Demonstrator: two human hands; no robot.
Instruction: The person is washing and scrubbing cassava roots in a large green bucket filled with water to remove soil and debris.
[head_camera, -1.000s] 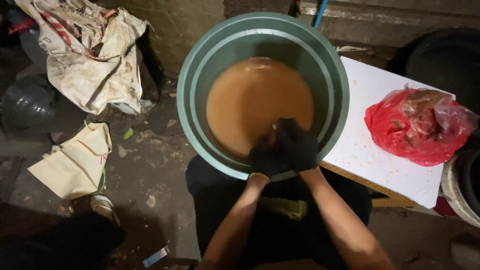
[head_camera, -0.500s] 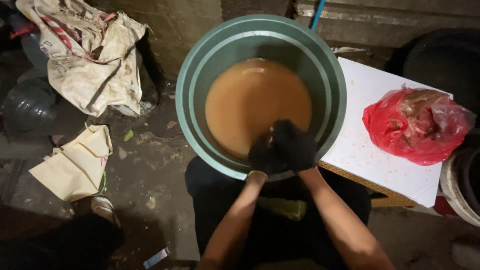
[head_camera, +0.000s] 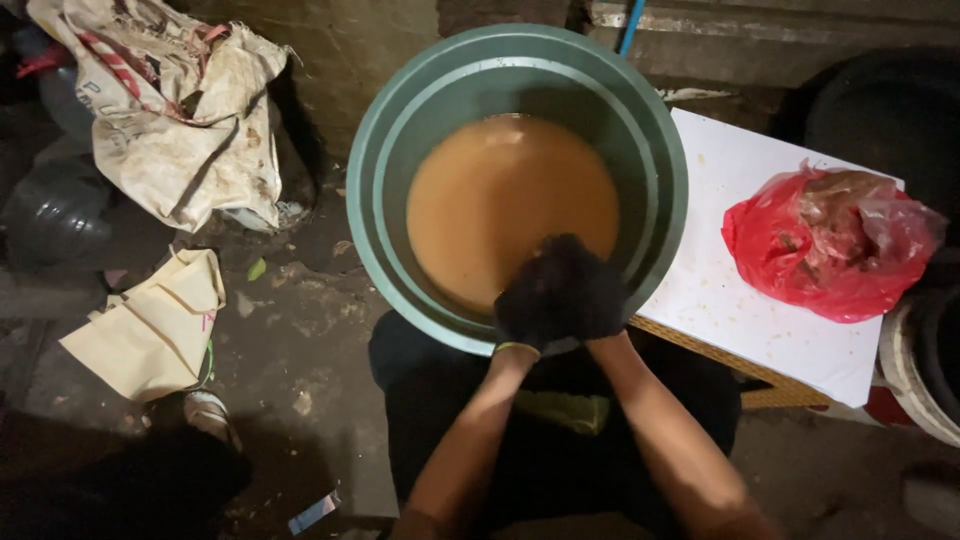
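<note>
Both gloved hands, left hand (head_camera: 528, 305) and right hand (head_camera: 590, 295), are pressed together in the green basin (head_camera: 380, 200) of brown liquid (head_camera: 490, 190); their grip cannot be told.

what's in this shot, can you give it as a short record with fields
left hand: left hand, dark glove, pressed against the right at the basin's near rim
right hand: right hand, dark glove, fingers hidden
basin: green basin, round, holds opaque brown liquid
right of basin: white board with red plastic bag on it
left of basin: dirty sack, cream bag on the dirt floor
</note>
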